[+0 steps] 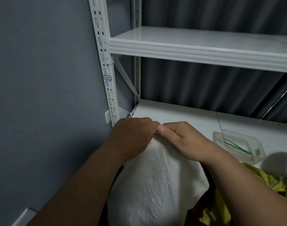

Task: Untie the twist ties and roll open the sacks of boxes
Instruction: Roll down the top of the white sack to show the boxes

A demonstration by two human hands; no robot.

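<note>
Left hand (pixel 133 136) and right hand (pixel 177 137) pinch gathered neck of white sack (pixel 157 180) on lower shelf (pixel 180 113) — both grips closed there, likely working twist tie, hidden under fingers

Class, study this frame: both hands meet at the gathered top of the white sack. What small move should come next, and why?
Probably keep untwisting the tie. Both the left hand and right hand pinch the bunched neck of the white sack, which looks closed; the tie itself is hidden under the fingers.
</note>
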